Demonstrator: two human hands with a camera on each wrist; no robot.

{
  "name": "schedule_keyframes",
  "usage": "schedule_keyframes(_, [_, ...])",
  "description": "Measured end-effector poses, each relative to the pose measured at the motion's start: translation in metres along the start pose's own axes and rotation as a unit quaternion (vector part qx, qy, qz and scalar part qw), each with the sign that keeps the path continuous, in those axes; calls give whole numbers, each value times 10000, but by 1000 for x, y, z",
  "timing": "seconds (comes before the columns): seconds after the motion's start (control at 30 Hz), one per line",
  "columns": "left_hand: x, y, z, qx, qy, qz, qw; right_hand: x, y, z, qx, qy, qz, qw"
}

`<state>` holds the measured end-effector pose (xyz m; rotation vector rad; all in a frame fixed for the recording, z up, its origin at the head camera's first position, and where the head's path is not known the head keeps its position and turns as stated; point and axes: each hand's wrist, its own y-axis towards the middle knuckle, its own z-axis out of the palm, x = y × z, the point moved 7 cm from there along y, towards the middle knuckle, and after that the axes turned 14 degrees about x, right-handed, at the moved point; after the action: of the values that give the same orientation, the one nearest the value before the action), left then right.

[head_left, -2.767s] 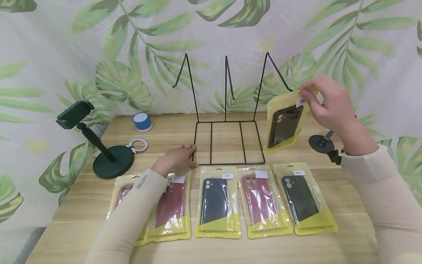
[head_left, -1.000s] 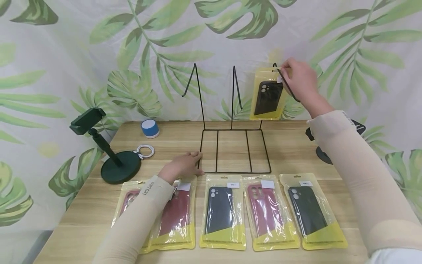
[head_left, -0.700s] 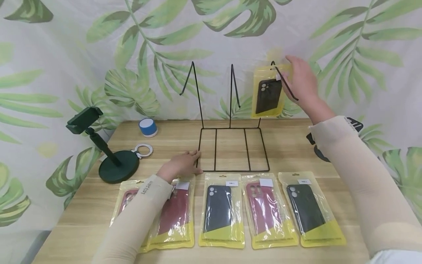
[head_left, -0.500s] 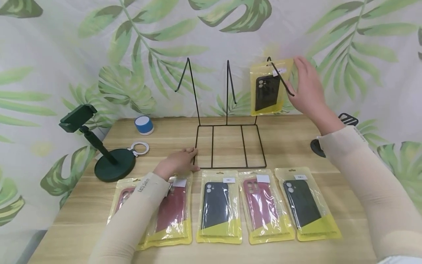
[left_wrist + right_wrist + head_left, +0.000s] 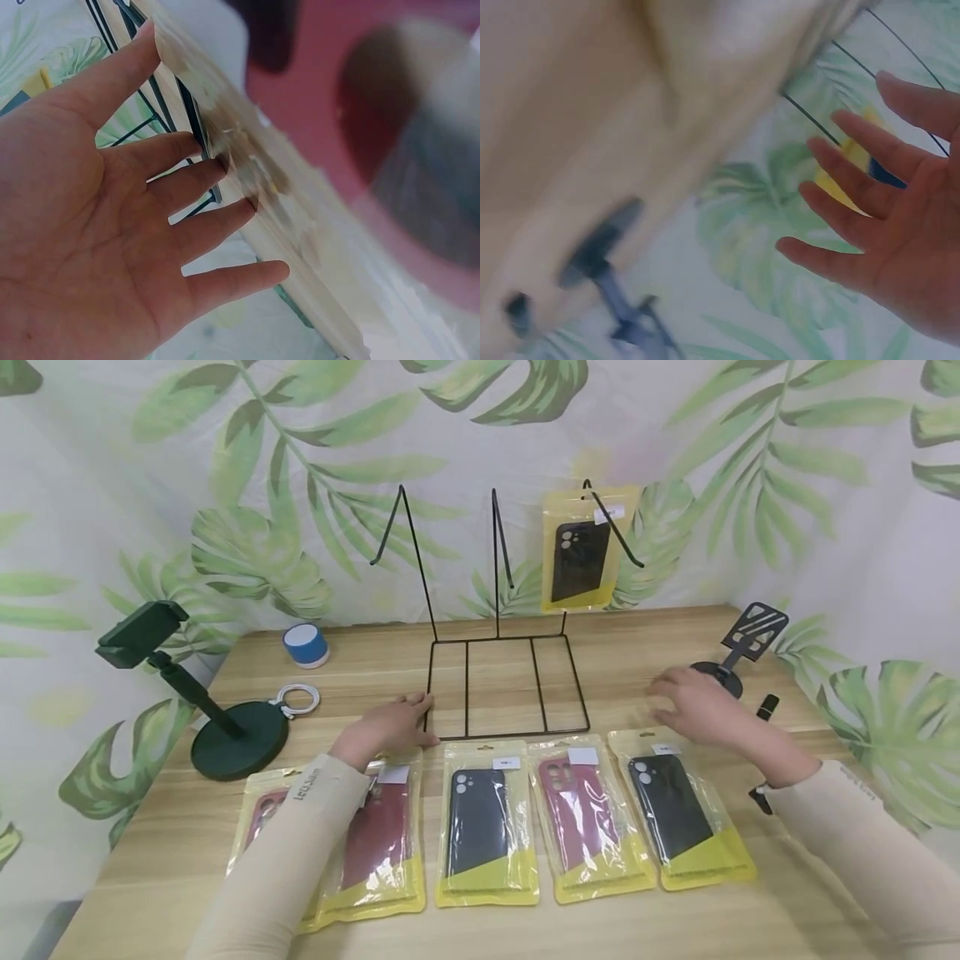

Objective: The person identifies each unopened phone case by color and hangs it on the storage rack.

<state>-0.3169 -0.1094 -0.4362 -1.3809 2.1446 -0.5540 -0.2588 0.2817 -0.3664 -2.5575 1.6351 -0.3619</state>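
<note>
A black wire display rack (image 5: 487,639) stands mid-table with three upright hooks. On its right hook hangs a yellow zip pouch (image 5: 558,552) holding a black phone case (image 5: 581,560). My left hand (image 5: 384,727) rests at the left side of the rack's base, and its fingers (image 5: 202,225) are spread in the left wrist view. My right hand (image 5: 693,706), fingers loose and empty, hovers above the pouched black case (image 5: 671,806) at the right end of a front row. Beside that lie a pouched pink case (image 5: 581,814), a dark blue one (image 5: 477,818) and red ones (image 5: 378,831) partly under my left sleeve.
A dark green phone stand (image 5: 238,739) stands at left, with a coiled white cable (image 5: 300,699) and a blue-and-white cylinder (image 5: 306,645) close by. Behind my right hand is a black stand (image 5: 752,631). A leaf-patterned cloth (image 5: 300,443) hangs at the back.
My right hand brought the pouched black case to the right hook, let go of it there, and came down toward the front row. My left hand stayed at the rack's base.
</note>
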Motion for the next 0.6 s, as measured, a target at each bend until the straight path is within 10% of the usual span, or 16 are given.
schedule_keyframes(0.6, [-1,0,-1,72,48,-18,10000,-11,-10,46,338,457,278,9980])
